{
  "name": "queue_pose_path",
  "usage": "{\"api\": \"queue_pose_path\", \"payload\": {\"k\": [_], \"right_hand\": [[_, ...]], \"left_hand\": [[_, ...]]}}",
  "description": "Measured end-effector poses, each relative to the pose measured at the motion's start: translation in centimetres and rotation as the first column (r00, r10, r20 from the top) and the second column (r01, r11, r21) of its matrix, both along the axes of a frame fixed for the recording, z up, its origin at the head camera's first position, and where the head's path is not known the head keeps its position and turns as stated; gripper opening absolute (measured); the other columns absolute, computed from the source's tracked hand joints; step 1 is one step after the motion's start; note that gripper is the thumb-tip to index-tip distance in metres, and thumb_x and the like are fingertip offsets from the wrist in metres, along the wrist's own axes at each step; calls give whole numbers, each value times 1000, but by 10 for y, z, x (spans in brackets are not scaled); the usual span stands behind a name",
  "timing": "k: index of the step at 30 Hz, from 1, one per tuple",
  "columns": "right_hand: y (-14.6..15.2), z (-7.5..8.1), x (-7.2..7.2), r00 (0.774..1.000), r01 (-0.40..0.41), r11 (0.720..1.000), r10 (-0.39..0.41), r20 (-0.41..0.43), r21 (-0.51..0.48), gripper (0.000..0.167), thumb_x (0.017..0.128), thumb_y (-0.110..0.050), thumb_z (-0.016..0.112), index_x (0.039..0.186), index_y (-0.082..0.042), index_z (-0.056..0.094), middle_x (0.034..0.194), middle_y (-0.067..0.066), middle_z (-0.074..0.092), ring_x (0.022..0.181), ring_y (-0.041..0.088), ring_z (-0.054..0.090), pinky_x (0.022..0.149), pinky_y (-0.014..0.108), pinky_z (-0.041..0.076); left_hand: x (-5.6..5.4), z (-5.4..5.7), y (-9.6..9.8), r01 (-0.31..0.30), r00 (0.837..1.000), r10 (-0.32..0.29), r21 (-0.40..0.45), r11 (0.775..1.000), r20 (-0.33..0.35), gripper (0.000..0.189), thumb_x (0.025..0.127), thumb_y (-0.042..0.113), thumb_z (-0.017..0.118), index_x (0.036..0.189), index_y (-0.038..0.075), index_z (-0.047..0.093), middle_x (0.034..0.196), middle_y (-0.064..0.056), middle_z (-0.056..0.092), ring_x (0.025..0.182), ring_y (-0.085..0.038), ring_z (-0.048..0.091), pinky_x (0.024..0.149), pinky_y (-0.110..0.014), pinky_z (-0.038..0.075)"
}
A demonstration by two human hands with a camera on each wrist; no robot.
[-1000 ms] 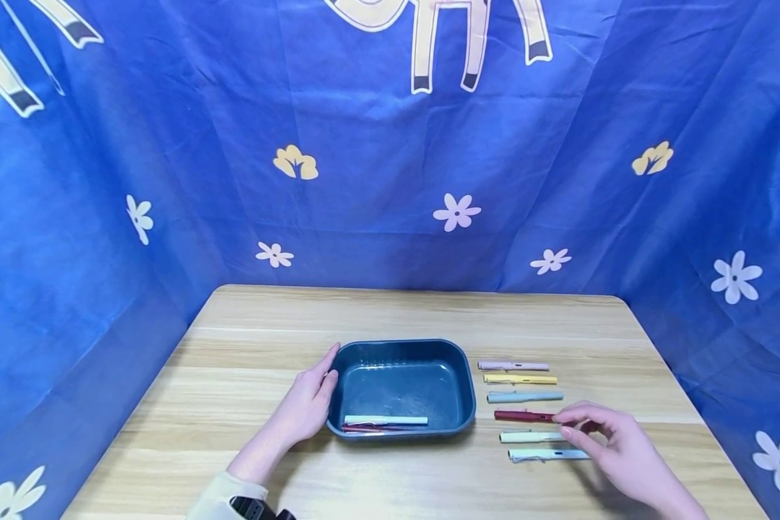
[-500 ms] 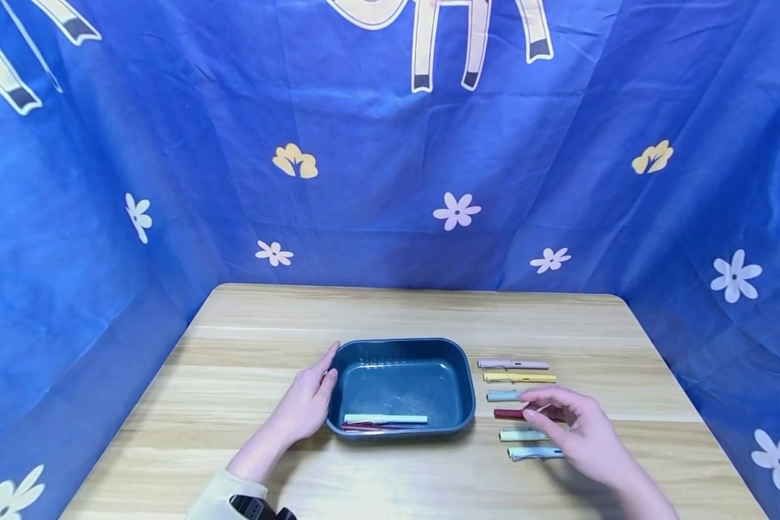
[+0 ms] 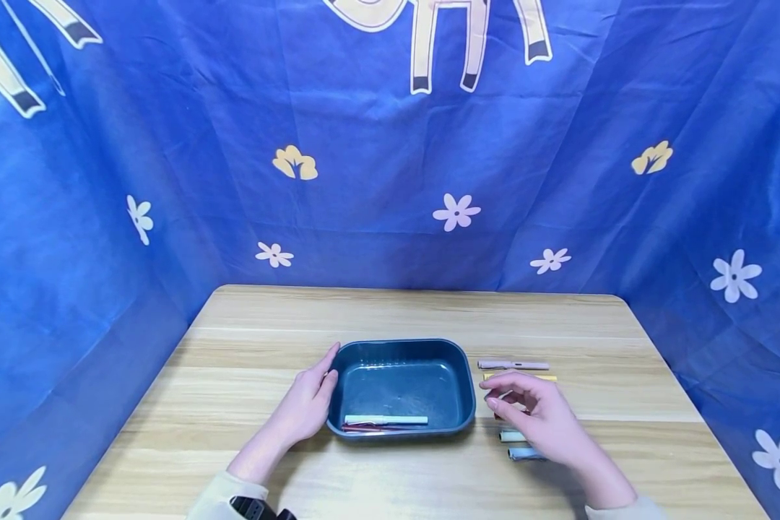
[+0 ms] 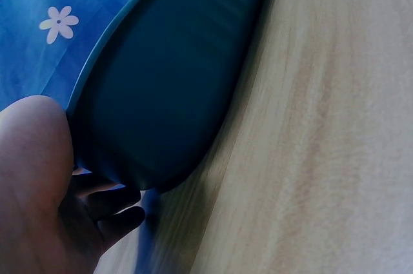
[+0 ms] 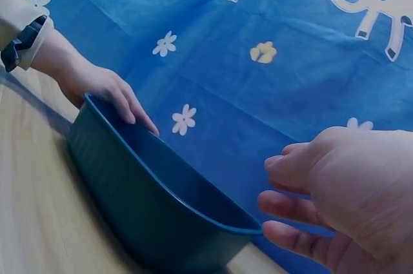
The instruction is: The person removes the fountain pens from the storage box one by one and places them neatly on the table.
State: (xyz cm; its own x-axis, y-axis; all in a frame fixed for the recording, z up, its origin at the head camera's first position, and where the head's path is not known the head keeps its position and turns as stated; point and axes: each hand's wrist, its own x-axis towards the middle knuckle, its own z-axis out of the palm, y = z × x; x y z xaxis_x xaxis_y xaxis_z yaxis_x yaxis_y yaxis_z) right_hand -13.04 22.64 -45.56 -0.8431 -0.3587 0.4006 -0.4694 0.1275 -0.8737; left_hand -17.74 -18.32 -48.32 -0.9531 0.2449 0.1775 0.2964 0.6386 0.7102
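My left hand [image 3: 308, 399] holds the left end of a dark teal tray [image 3: 464, 415], thumb at the rim; in the left wrist view its fingers [image 4: 119, 225] reach around the outer wall. A light mint pen [image 3: 386, 419] and a dark red pen [image 3: 364, 428] lie along the tray's near side. My right hand [image 3: 538, 415] hovers over a column of pens beside the tray, fingers loosely bent. No pen shows in it in the right wrist view, where its fingers [image 5: 287, 204] are near the tray's end. It covers much of the middle pens.
At the column's far end lie a lilac pen [image 3: 513, 365] and a partly covered yellow pen [image 3: 546, 378]. The ends of a mint pen [image 3: 511, 436] and a light blue pen [image 3: 525, 453] stick out below my right hand. A blue patterned curtain [image 3: 377, 173] surrounds the wooden table [image 3: 266, 310].
My right hand has moved left across the pens, from their right ends to their left ends close to the tray. The left hand, the tray and its two pens have stayed put.
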Motion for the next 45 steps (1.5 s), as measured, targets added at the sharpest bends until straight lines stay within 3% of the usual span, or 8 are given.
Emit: {"api": "queue_pose_path", "payload": {"k": [6, 12, 19, 25, 30, 36, 39, 45], "right_hand": [[-12, 1, -8, 1000, -8, 1000, 8, -4, 29, 25, 98, 4, 73, 121, -6, 76, 117, 12, 74, 101, 24, 72, 85, 32, 63], [-25, 4, -13, 999, 7, 998, -10, 44, 62, 24, 99, -6, 75, 120, -17, 78, 120, 8, 74, 104, 23, 72, 83, 31, 63], [-41, 6, -22, 998, -56, 997, 54, 43, 53, 22, 100, -4, 74, 120, -13, 77, 122, 6, 73, 105, 24, 71, 81, 32, 63], [-52, 8, -27, 992, -88, 994, 82, 93, 62, 23, 99, -7, 75, 121, -15, 77, 125, 5, 71, 108, 24, 70, 88, 33, 63], [-62, 6, -32, 985, -134, 989, 126, 115, 65, 23, 100, -7, 74, 122, -11, 75, 124, 6, 71, 105, 25, 72, 86, 36, 64], [-74, 3, -37, 980, -165, 980, 149, 134, 112, 21, 101, -9, 74, 121, -13, 76, 120, 2, 73, 102, 22, 72, 85, 35, 64], [-80, 2, -40, 975, -185, 973, 165, 146, 138, 20, 100, -9, 74, 120, -13, 76, 119, 8, 73, 101, 21, 72, 84, 36, 63], [-90, -2, -46, 967, -225, 938, 182, 179, 262, 19, 99, -10, 76, 118, -6, 77, 113, 10, 75, 97, 13, 70, 86, 32, 61]], "left_hand": [[0, 0, 0, 0, 1000, 0, 2, 1000, 0, 53, 113, 8, 45, 164, 1, 33, 155, -28, 48, 142, -40, 48, 120, -54, 34], [0, 0, 0, 0, 1000, 0, 7, 1000, 8, 53, 113, 8, 45, 165, 1, 33, 155, -27, 48, 143, -39, 47, 121, -54, 34], [0, 0, 1, 1, 1000, -1, 6, 1000, 0, 53, 113, 8, 45, 164, 0, 33, 154, -28, 48, 143, -40, 48, 121, -54, 34], [0, 1, 1, -2, 1000, 2, 8, 1000, 4, 54, 113, 9, 45, 165, 1, 33, 156, -27, 47, 143, -40, 47, 121, -54, 34], [1, 1, 0, -4, 1000, 3, 8, 1000, 14, 54, 114, 11, 44, 165, 2, 32, 157, -26, 46, 144, -39, 46, 121, -54, 33], [1, 0, 0, -1, 1000, 1, 19, 1000, 8, 53, 114, 10, 44, 165, 1, 32, 156, -27, 46, 143, -41, 47, 121, -55, 33], [1, 0, 0, -1, 1000, 1, 15, 1000, 3, 53, 114, 9, 44, 165, 1, 32, 156, -27, 46, 143, -41, 47, 121, -55, 33], [1, -1, 1, -3, 1000, 3, 12, 1000, 5, 53, 113, 9, 45, 165, 1, 33, 156, -27, 47, 143, -41, 48, 121, -55, 34]]}}
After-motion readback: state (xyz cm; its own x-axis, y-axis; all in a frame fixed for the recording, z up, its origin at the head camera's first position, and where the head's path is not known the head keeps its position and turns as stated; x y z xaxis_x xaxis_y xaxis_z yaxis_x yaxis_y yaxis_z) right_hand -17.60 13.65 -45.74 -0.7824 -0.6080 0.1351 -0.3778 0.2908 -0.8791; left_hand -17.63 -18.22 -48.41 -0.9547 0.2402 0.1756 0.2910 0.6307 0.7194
